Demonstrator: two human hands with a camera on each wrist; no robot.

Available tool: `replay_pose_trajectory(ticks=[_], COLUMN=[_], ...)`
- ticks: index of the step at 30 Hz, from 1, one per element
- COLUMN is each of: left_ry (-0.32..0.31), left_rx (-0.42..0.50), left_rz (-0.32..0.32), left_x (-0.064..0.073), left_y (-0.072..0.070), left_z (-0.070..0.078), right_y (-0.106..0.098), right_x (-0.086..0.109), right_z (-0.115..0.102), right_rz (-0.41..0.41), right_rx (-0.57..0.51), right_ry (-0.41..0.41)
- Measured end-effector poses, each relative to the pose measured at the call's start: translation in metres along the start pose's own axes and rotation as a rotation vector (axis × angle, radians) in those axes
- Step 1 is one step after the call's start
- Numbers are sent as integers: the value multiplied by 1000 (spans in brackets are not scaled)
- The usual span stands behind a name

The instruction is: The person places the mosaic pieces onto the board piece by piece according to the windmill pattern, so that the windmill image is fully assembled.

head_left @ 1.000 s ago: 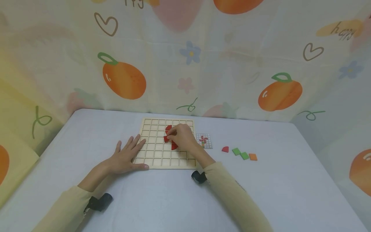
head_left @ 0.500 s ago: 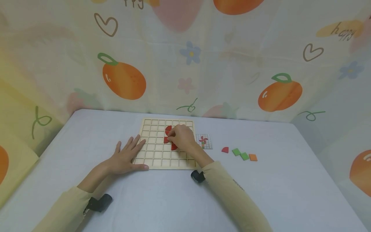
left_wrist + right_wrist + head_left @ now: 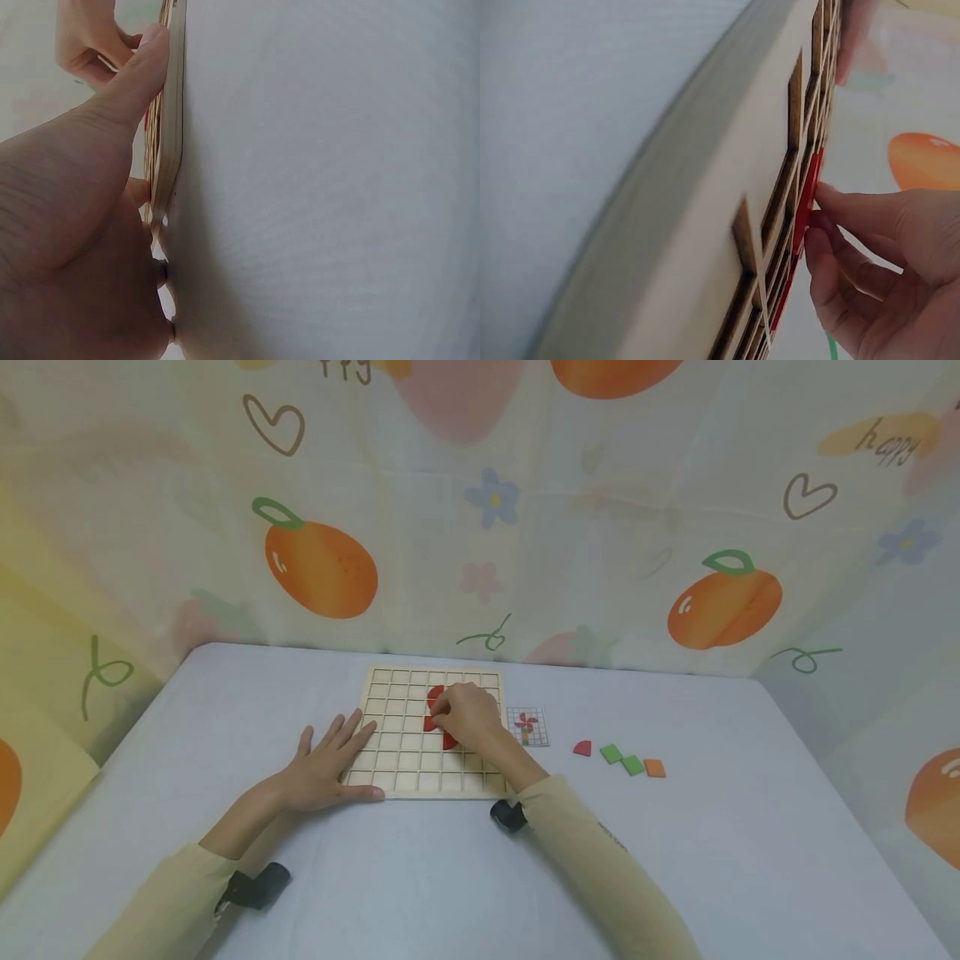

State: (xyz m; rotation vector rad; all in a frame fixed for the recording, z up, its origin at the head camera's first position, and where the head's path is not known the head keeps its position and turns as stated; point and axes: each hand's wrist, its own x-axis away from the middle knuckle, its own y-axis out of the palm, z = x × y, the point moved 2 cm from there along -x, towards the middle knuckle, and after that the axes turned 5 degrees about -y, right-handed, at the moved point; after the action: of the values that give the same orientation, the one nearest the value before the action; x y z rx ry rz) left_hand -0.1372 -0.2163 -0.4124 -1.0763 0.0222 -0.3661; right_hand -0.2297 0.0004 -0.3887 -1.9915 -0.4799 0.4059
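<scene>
A wooden grid board [image 3: 405, 739] lies on the white table. My left hand [image 3: 318, 774] rests at its left edge with fingers spread, the thumb along the front corner; in the left wrist view the thumb [image 3: 139, 79] lies against the board's side. My right hand [image 3: 471, 714] is over the board's upper middle, fingers curled, with thumb and fingertips at a red quarter-circle tile [image 3: 429, 723]. That tile looks flat in its cell in the right wrist view. Other red tiles sit above it [image 3: 436, 695] and below it [image 3: 449, 741]; my right hand hides the cells beneath it.
A small pattern card [image 3: 538, 737] with a red flower on a grid lies right of the board. Farther right are a loose red quarter-circle tile [image 3: 582, 748], green square tiles [image 3: 611, 753] and an orange square tile [image 3: 655, 768]. A printed cloth [image 3: 420, 527] hangs behind the table.
The red tile at my right fingertips was tilted a second ago and now lies flat in the grid. My right forearm shifted slightly left; my left hand stayed put.
</scene>
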Motion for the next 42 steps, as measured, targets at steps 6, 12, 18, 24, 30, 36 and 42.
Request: replay_pose_trajectory(ticks=[6,12,18,24,30,36,42], left_ry=[4,-11,-7,-6,-3,-4,-11], left_rx=[3,-2,-1,3,1,1,1], left_rz=[0,-3,-1,-4,-2,-3,-4], left_x=[0,0,-1,0,-1,-1,0], left_y=[0,0,0,-1,-2,-1,1], left_z=[1,3,3,4,3,4,3], right_y=[-8,-26,-46,-65,-78,-91,-98], right_x=[2,10,22,37,51,66,80], right_z=[-1,4,21,40,63,88,111], right_rz=[-4,-2,-21,-37,-34,-57,-119], right_rx=[24,1,-7,26,34,30,12], right_ry=[-12,-12,11,24,56,82,124])
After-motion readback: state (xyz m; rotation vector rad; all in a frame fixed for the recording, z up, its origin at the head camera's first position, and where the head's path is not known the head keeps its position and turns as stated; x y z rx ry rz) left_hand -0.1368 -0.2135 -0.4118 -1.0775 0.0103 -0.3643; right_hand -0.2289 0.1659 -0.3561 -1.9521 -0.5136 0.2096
